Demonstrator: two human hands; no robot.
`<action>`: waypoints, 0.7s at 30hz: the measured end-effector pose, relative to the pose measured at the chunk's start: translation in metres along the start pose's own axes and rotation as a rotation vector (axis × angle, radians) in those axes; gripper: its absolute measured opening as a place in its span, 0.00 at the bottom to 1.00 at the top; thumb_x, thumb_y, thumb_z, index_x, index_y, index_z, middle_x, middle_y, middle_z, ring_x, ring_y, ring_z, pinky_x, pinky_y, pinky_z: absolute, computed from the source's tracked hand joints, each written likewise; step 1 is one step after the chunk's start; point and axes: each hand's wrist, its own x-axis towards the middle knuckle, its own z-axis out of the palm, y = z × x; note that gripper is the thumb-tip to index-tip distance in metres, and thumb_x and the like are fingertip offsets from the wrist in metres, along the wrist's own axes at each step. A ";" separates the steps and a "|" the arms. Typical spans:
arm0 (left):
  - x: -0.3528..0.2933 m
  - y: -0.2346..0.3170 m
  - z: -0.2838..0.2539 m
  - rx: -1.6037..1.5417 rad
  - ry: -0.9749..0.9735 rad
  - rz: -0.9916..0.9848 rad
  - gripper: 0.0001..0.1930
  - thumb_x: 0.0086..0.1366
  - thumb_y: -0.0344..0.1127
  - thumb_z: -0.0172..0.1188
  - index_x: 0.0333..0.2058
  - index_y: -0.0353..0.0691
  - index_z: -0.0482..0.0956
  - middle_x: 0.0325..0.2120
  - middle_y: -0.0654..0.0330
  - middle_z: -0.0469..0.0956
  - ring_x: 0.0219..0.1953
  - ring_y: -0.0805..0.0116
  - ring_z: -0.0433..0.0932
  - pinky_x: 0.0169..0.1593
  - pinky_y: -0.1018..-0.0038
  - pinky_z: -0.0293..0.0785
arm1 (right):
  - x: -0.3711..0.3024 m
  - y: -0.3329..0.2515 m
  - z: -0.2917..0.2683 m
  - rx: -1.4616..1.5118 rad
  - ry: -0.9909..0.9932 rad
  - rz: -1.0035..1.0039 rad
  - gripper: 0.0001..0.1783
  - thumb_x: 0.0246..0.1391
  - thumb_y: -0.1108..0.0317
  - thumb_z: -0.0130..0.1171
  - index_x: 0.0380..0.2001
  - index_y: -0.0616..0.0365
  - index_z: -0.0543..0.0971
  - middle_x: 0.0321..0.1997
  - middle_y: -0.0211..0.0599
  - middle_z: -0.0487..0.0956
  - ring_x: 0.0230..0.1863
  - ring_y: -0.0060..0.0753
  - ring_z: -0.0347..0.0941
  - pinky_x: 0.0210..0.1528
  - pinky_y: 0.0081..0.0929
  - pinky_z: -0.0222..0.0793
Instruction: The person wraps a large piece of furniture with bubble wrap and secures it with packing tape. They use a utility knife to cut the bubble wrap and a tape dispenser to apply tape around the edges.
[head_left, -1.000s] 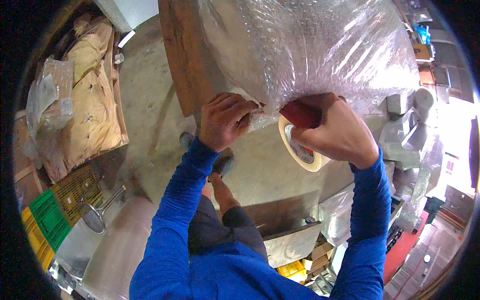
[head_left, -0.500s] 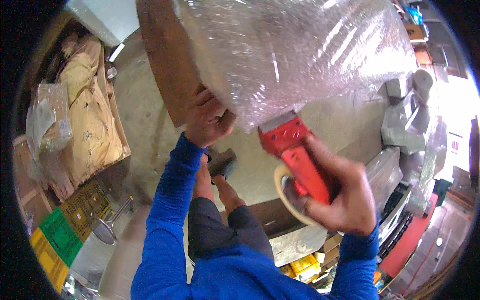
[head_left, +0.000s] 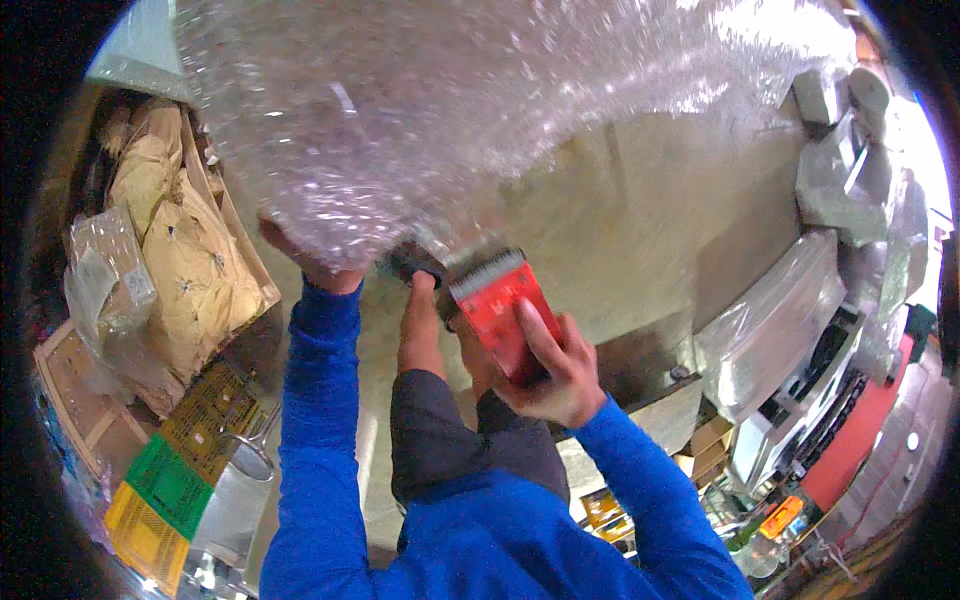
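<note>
A large bundle in bubble wrap (head_left: pixel 480 110) spans the upper part of the view. My left hand (head_left: pixel 312 262) is at its lower left corner; the wrap covers most of the fingers, so their grip is hidden. In my right hand (head_left: pixel 568 375) is a red tape dispenser (head_left: pixel 503 315), its toothed metal edge pointing up toward the bundle. A clear strip of tape (head_left: pixel 465 240) seems to run from that edge to the wrap, though blur makes the join hard to see. The dispenser sits just below the bundle, above my knees.
At left, crumpled brown paper (head_left: pixel 205 270) lies in a carton beside green and yellow crates (head_left: pixel 160 485). Wrapped packages (head_left: pixel 845 180) stand at right, with a long plastic-covered piece (head_left: pixel 770 320) nearer. A small open carton (head_left: pixel 708 445) and an orange tool (head_left: pixel 782 517) are at lower right.
The bundle has shifted left and its wrap now hides the brown cardboard edge and my left fingers. My right hand has brought the dispenser leftward, turning it so the tape roll no longer shows.
</note>
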 end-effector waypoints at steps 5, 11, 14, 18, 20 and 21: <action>-0.008 0.036 -0.006 1.032 -0.058 0.348 0.25 0.51 0.52 0.67 0.45 0.43 0.80 0.43 0.58 0.82 0.46 0.58 0.79 0.52 0.56 0.72 | 0.049 0.050 0.082 0.033 0.012 0.051 0.54 0.34 0.58 0.72 0.70 0.34 0.63 0.38 0.51 0.73 0.33 0.55 0.74 0.34 0.45 0.75; -0.019 0.066 -0.011 1.118 -0.057 0.404 0.24 0.50 0.50 0.69 0.43 0.43 0.81 0.42 0.57 0.82 0.44 0.56 0.80 0.49 0.57 0.73 | 0.114 0.047 0.094 -0.006 -0.029 0.038 0.52 0.36 0.57 0.70 0.69 0.31 0.62 0.40 0.52 0.74 0.35 0.59 0.77 0.36 0.48 0.77; -0.022 0.070 -0.005 1.155 -0.046 0.424 0.24 0.49 0.49 0.70 0.42 0.42 0.81 0.41 0.57 0.82 0.43 0.56 0.80 0.48 0.57 0.73 | 0.123 0.046 0.086 -0.037 -0.051 0.016 0.49 0.37 0.56 0.70 0.67 0.33 0.64 0.41 0.53 0.74 0.36 0.59 0.78 0.37 0.49 0.77; -0.024 0.063 0.005 1.212 -0.036 0.455 0.23 0.48 0.48 0.71 0.41 0.42 0.82 0.40 0.56 0.83 0.42 0.55 0.81 0.47 0.58 0.73 | 0.127 0.045 0.085 -0.040 -0.132 0.018 0.46 0.37 0.55 0.70 0.65 0.37 0.67 0.42 0.54 0.74 0.37 0.60 0.78 0.38 0.50 0.77; -0.019 0.058 0.011 1.247 -0.022 0.489 0.23 0.48 0.47 0.71 0.41 0.42 0.82 0.40 0.56 0.83 0.41 0.55 0.81 0.46 0.58 0.74 | 0.129 0.039 0.081 -0.043 -0.104 0.035 0.47 0.36 0.54 0.70 0.64 0.39 0.67 0.42 0.54 0.74 0.37 0.61 0.78 0.38 0.50 0.77; -0.017 0.055 0.013 1.259 -0.019 0.502 0.23 0.48 0.47 0.71 0.40 0.42 0.82 0.40 0.56 0.83 0.41 0.54 0.81 0.45 0.58 0.74 | 0.130 0.033 0.077 -0.044 -0.089 0.047 0.47 0.36 0.53 0.70 0.64 0.40 0.67 0.42 0.54 0.74 0.37 0.61 0.78 0.38 0.50 0.77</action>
